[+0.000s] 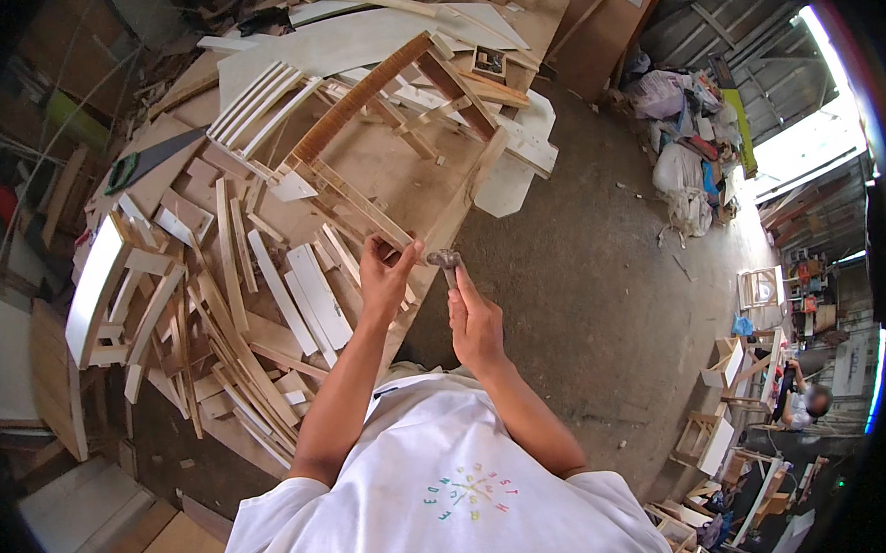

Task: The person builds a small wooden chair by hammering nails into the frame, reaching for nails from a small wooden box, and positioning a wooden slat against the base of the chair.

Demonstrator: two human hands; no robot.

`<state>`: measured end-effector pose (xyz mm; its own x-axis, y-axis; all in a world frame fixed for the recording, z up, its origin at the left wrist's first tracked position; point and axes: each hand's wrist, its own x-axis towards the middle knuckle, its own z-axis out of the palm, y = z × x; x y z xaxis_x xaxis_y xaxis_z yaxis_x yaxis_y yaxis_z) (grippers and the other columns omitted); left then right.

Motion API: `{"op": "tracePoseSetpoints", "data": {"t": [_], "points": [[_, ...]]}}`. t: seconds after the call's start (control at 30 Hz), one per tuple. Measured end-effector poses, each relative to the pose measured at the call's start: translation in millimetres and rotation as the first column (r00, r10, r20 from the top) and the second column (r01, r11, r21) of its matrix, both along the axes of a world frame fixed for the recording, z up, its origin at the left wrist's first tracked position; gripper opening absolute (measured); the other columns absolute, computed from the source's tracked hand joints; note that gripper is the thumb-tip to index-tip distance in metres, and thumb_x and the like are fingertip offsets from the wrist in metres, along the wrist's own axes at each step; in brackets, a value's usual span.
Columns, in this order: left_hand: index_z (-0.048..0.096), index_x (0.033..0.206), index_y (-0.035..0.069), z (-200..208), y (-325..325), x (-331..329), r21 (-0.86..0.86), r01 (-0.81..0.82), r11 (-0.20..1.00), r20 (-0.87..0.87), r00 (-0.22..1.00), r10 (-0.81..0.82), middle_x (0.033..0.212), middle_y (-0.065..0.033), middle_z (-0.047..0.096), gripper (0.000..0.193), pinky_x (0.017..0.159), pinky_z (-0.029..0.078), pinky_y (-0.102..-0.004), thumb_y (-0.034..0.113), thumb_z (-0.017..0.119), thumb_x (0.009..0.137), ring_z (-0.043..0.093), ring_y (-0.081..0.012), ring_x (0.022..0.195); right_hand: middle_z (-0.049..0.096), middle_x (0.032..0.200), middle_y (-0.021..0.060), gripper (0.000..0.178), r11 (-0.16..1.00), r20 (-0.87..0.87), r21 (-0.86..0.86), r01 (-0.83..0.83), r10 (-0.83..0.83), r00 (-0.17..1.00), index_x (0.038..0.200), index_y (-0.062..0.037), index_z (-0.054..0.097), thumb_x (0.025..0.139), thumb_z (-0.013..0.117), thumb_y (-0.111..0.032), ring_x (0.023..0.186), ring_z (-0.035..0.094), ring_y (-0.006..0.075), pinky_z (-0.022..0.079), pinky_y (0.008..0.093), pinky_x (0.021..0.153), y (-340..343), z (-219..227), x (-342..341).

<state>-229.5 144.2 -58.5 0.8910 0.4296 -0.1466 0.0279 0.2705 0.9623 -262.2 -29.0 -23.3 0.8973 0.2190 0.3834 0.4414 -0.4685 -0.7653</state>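
A wooden frame point(363, 95), with a curved brown-stained rail and pale legs, lies on the cluttered workbench in front of me. My left hand point(388, 271) is closed at the near end of one pale leg, thumb and fingers pinched around it. Whether a small nail also sits between those fingertips is too fine to make out. Just to the right, my right hand point(476, 325) grips a hammer point(445, 259) by its handle, close below the head. The hammer head is beside the leg's end and my left fingertips, with a small gap.
Loose wood strips point(231, 253) and white boards point(319, 293) cover the bench's left side. A handsaw point(151, 162) lies farther left, near a curved white-panelled frame point(98, 290). A small box point(489, 64) stands at the back. Bagged items point(677, 154) are piled right; a person point(802, 403) sits far right.
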Motion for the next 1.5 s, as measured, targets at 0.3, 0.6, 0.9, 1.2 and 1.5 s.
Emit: {"op": "tracePoseSetpoints", "data": {"t": [0.3, 0.6, 0.9, 1.2, 1.5], "points": [[0.056, 0.124, 0.0, -3, 4, 1, -0.037, -0.005, 0.999, 0.014, 1.0, 0.005, 0.118, -0.0114, 0.072, 0.047, 0.095, 0.055, -0.0314, 0.02, 0.084, 0.092, 0.068, -0.0167, 0.108, 0.06, 0.075, 0.0043, 0.046, 0.999, -0.124, -0.004, 0.044, -0.044, 0.991, 0.155, -0.0039, 0.05, 0.112, 0.049, -0.021, 0.059, 0.057, 0.0125, 0.052, 0.0319, 0.057, -6, -10, -4], [0.057, 0.125, 0.0, -8, 3, -1, -0.081, -0.029, 0.996, 0.033, 0.999, 0.032, 0.118, -0.0094, 0.071, 0.047, 0.095, 0.054, -0.0302, 0.02, 0.084, 0.092, 0.066, -0.0155, 0.109, 0.062, 0.075, 0.0065, 0.047, 0.995, -0.087, 0.095, 0.036, -0.028, 0.996, 0.155, -0.0027, 0.048, 0.112, 0.05, -0.021, 0.06, 0.061, 0.0162, 0.053, 0.033, 0.057, -7, -1, -2], [0.054, 0.126, 0.0, -13, 2, -2, -0.102, -0.032, 0.994, 0.017, 0.999, 0.034, 0.119, -0.0111, 0.071, 0.048, 0.095, 0.054, -0.0308, 0.017, 0.084, 0.092, 0.067, -0.0162, 0.109, 0.068, 0.083, 0.013, 0.048, 0.988, -0.077, 0.114, 0.101, -0.093, 0.993, 0.155, -0.0053, 0.05, 0.109, 0.053, -0.015, 0.066, 0.067, 0.0213, 0.057, 0.0377, 0.066, -2, -6, -5], [0.054, 0.127, 0.001, -11, 1, -1, -0.072, -0.019, 0.997, 0.024, 0.999, 0.02, 0.121, -0.0111, 0.071, 0.048, 0.096, 0.055, -0.0325, 0.019, 0.084, 0.093, 0.067, -0.0171, 0.112, 0.062, 0.078, 0.0121, 0.046, 1.0, -0.017, -0.014, 0.017, -0.018, 1.0, 0.153, -0.0031, 0.051, 0.109, 0.054, -0.016, 0.065, 0.063, 0.0228, 0.053, 0.0367, 0.061, -4, -20, 4], [0.053, 0.126, 0.0, -8, 4, 2, -0.063, -0.033, 0.997, 0.019, 0.999, 0.034, 0.121, -0.0106, 0.071, 0.048, 0.096, 0.054, -0.0317, 0.019, 0.083, 0.094, 0.066, -0.016, 0.112, 0.06, 0.072, 0.0047, 0.048, 0.994, -0.06, 0.106, 0.003, 0.003, 0.998, 0.156, -0.0032, 0.048, 0.112, 0.051, -0.021, 0.057, 0.058, 0.0116, 0.049, 0.0306, 0.052, -6, -18, 0]]}}
